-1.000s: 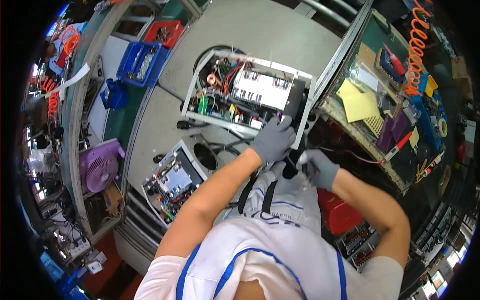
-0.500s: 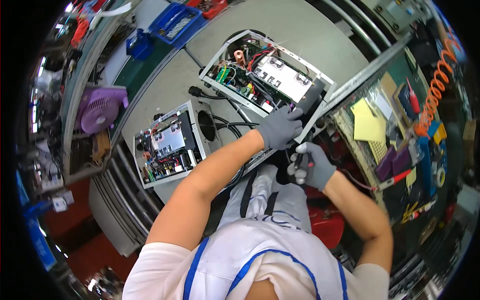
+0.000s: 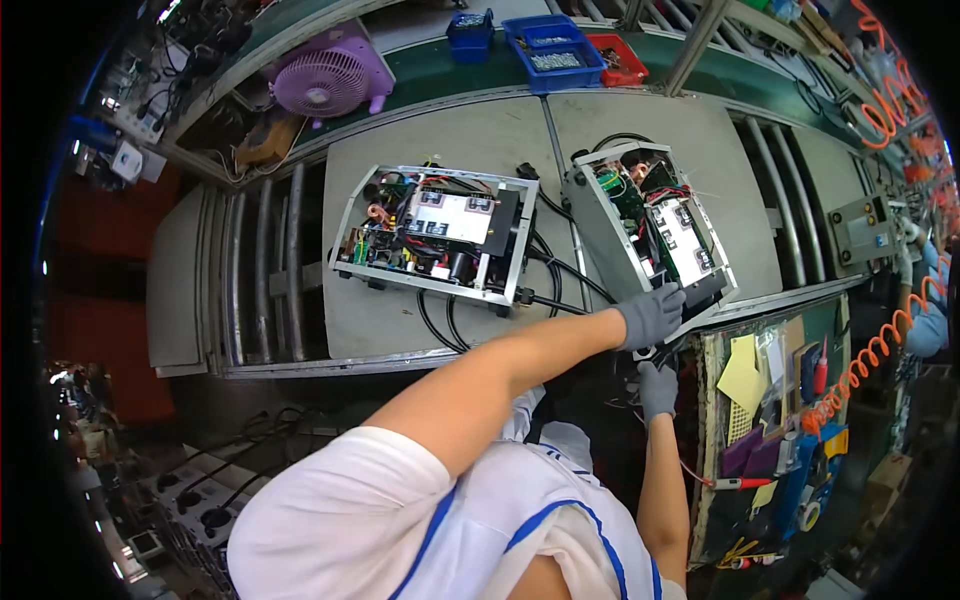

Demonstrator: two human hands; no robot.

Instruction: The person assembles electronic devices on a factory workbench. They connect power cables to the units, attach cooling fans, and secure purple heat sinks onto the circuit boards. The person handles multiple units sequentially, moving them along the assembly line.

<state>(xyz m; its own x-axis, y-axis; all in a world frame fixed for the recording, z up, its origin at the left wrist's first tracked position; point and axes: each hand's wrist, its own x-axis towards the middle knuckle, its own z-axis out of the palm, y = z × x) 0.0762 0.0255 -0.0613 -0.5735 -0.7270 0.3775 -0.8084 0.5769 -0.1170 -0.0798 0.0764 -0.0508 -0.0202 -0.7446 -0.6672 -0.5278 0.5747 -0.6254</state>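
Note:
Toward the right of the bench stands an electronic unit, a box-shaped metal frame with its top off, showing circuit boards, wires and a silvery plate. At its near end my left hand, in a grey glove, has its fingers curled over the edge. Just below that corner, my gloved right hand is closed around something small that I cannot make out. A second open unit of the same kind sits to the left, and nobody touches it. Black cables lie between the two units.
Blue bins and a red bin of small parts line the back shelf, near a purple fan. At right, a side table bears yellow paper, tape and tools. Orange coiled hoses hang beyond it. Metal rollers flank the bench.
My view has swung round, so the bench now lies more level across it. Both hands stay at the near end of the right unit, the right hand slightly below the left.

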